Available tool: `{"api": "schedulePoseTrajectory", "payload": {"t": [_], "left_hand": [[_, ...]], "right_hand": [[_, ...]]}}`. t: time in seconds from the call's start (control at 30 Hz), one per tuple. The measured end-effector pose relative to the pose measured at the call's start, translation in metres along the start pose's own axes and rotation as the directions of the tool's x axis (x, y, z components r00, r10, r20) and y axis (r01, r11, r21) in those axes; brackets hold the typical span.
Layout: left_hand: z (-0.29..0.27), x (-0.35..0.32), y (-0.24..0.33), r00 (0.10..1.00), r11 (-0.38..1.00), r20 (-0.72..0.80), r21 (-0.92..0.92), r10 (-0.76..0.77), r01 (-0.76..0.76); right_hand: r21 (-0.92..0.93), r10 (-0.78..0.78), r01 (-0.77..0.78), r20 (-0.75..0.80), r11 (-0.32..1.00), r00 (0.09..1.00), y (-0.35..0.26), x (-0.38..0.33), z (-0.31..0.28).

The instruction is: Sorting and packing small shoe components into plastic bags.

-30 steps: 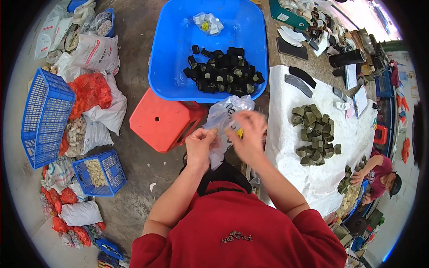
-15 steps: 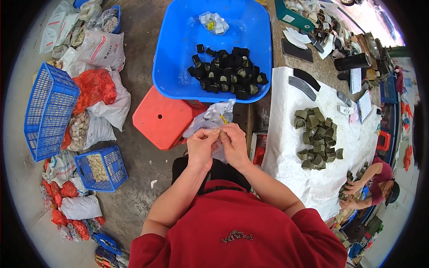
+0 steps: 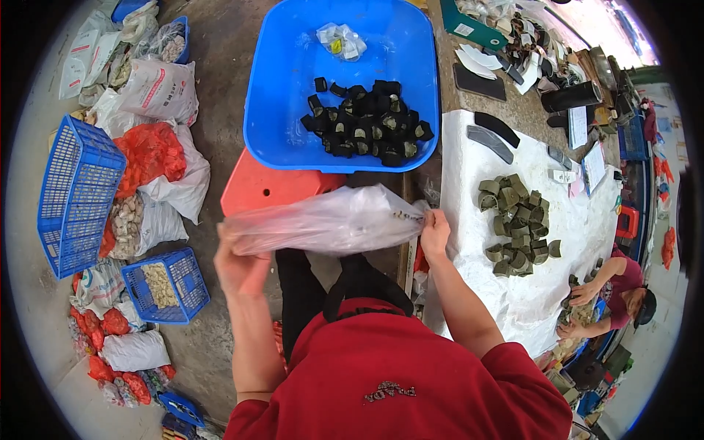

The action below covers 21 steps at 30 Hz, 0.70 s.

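Note:
A clear plastic bag (image 3: 330, 220) is stretched sideways in front of my body, between both hands. My left hand (image 3: 244, 265), blurred by motion, grips its left end. My right hand (image 3: 435, 233) is closed on the right end, where the film is bunched. Dark marks show on the bag near the right hand. Beyond it stands a blue plastic tub (image 3: 282, 147) holding many small black curved pieces (image 3: 359, 121) and a crumpled clear bag (image 3: 342, 42). Part of a red stool (image 3: 257, 180) shows beneath the tub, behind the bag.
On the right, a white-covered table (image 3: 462, 191) bears a heap of dark green curved pieces (image 3: 513, 220). Another person (image 3: 627, 290) works at its far right. Blue crates (image 3: 165, 286), white sacks (image 3: 158, 92) and red bags (image 3: 150, 154) stand along the left.
My hands have moved apart, the left one outward to the left and the right one to the right. The plastic bag, bunched between them before, is now drawn out wide.

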<state>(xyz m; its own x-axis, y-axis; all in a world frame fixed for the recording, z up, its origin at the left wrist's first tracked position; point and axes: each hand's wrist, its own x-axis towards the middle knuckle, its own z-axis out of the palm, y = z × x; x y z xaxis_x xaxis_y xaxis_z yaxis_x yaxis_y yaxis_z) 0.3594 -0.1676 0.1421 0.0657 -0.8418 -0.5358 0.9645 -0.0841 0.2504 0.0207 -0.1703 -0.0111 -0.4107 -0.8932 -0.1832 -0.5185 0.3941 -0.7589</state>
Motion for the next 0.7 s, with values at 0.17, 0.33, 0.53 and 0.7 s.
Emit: {"api": "schedulePoseTrajectory", "payload": {"t": [0.17, 0.33, 0.53, 0.7], "left_hand": [[0.011, 0.008, 0.035, 0.933, 0.982, 0.320, -0.146, 0.162, -0.121], [0.036, 0.028, 0.020, 0.988, 0.632, 0.086, 0.775, -0.129, 0.015], [0.043, 0.039, -0.003, 0.731, 0.276, 0.261, 0.956, -0.630, -0.103], [-0.021, 0.089, 0.084, 0.977, -0.802, 0.196, 0.569, -0.082, -0.181]], "right_hand": [[-0.038, 0.125, -0.120, 0.430, 0.992, 0.894, 0.011, -0.019, 0.014], [0.058, -0.318, 0.348, 0.570, 0.936, 0.757, -0.082, -0.012, -0.011], [0.217, -0.637, 0.728, 0.679, 0.650, 0.365, -0.182, -0.019, 0.059], [0.117, -0.251, 0.260, 0.784, 0.958, 0.568, -0.173, -0.042, 0.097]]}}
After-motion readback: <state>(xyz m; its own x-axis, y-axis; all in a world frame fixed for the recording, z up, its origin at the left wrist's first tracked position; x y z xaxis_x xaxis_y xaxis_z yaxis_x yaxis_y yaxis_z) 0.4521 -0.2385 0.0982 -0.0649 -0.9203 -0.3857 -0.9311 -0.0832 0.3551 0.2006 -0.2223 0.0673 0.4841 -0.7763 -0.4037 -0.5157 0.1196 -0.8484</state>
